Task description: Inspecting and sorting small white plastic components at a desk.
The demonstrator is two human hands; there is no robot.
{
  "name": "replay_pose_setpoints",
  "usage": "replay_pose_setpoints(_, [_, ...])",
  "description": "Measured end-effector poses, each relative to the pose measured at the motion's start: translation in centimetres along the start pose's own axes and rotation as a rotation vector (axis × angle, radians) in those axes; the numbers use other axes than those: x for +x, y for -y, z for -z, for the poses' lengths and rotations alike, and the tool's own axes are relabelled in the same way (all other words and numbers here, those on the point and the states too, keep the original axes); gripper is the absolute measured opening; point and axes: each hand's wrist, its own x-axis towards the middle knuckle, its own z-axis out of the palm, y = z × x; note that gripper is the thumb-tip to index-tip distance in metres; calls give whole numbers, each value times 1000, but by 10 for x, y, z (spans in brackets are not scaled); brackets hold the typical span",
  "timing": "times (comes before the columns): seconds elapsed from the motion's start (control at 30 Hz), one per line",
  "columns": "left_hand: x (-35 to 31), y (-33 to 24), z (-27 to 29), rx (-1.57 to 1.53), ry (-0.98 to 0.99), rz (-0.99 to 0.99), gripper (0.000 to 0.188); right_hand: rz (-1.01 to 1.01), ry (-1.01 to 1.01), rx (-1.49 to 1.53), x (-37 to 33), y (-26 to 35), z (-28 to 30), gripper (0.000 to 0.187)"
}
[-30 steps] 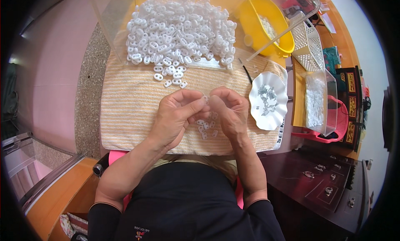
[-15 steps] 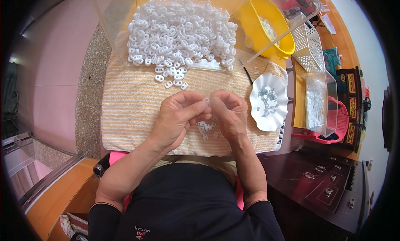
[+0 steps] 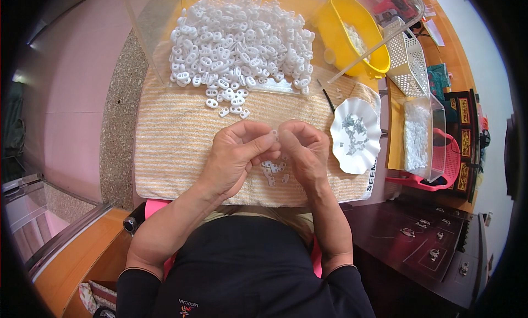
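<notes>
Fingers of the left hand (image 3: 234, 153) pinch a small white piece (image 3: 275, 135) between thumb and forefinger, the rest curled beneath, while the right hand (image 3: 304, 152) meets it tip to tip, its thumb and forefinger drawn close; whether these grip anything too, I cannot tell. Both forearms (image 3: 181, 213) reach up from the lower edge and angle inward, so the piece sits between the hands, over the striped towel (image 3: 176, 153). Fingertips cover most of it, leaving a pale, rounded bit showing, too small to make out clearly. Loose white pieces (image 3: 271, 181) lie below, partly hidden by the hands
</notes>
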Motion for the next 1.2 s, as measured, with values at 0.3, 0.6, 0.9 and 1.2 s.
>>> replay_pose_setpoints(0.3, [-1, 0, -2, 41, -10, -2, 13, 60, 33, -109, -2, 8, 1, 8])
replay_pose_setpoints(0.6, [0, 0, 0, 13, 2, 9, 13, 41, 101, -119, -1, 6, 5, 9])
replay_pose_setpoints(0.9, [0, -2, 0, 14, -18, 7, 14, 68, 116, -290, -2, 6, 3, 11])
replay_pose_setpoints(1.2, [-2, -2, -3, 61, -29, 17, 12, 199, 117, -480, -2, 8, 3, 11])
